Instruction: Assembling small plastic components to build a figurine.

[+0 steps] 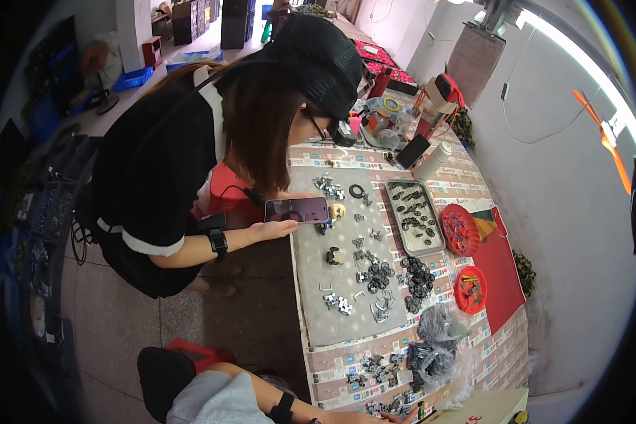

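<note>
My left hand point(353, 418) reaches over the table from a pale grey sleeve, with a black band on the wrist. The lower edge cuts it off, so its fingers cannot be made out. Closest to it lies a pile of small silvery metal parts point(392, 405). Just beyond are more metal parts point(376, 369) and a dark part-filled plastic bag point(431, 364). My right hand does not show. On the left, a co-worker in black clothes and a black cap leans over the table, holding a phone point(297, 210) above a grey mat point(318, 247).
Small metal parts and black round pieces point(418, 283) lie on and beside the mat. A metal tray point(442, 244) holds dark parts. Two red dishes point(482, 309) stand at the right, near a white bottle point(432, 161). A cardboard box point(498, 401) sits lower right.
</note>
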{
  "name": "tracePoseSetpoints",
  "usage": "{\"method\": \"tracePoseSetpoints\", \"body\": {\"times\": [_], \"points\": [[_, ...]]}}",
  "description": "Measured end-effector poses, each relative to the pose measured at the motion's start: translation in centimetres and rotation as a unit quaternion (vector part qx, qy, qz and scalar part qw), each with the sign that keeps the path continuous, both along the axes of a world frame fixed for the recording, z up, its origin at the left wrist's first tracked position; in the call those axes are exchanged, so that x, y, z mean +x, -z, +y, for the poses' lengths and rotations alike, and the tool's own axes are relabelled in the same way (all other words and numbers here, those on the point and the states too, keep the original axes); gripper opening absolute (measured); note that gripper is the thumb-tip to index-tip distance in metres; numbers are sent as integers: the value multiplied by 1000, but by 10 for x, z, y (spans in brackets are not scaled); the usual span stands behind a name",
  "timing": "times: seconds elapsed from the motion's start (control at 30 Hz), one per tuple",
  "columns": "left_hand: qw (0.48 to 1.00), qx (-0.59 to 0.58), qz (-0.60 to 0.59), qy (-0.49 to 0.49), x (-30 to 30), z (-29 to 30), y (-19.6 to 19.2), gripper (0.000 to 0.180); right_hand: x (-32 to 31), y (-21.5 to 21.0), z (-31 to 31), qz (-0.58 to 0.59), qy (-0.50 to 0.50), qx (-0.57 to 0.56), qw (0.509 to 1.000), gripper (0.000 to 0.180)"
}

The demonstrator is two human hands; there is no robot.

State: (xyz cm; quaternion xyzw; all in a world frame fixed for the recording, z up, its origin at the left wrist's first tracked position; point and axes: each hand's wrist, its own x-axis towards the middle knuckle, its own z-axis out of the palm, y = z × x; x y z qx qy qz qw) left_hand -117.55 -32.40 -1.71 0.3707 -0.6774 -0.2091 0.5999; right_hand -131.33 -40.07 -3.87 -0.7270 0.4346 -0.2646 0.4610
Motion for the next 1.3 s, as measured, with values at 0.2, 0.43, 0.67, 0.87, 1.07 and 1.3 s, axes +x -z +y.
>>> {"method": "tracePoseSetpoints", "body": {"times": [0.2, 0.43, 0.67, 0.87, 1.07, 1.3], "points": [[999, -1, 38, 13, 24, -7, 0, 33, 20, -3, -5, -17, 56, 79, 995, 42], [996, -3, 93, 12, 38, -8, 1, 28, 40, -35, -4, 96, -30, -44, 994, 54], [989, 30, 141, 17, 42, -16, 8, 23, 37, -27, -11, 106, -87, -97, 986, 46], [984, 87, 155, 8, 45, -24, -5, 14, 13, -10, -24, 159, -167, -287, 930, 49], [938, 215, 256, 92, 46, -30, -10, 12, 45, -47, 1, 129, -97, -170, 972, 43], [933, 271, 214, 104, 40, -33, -8, 13, 32, -44, 0, 203, -125, -224, 945, 35]]}}
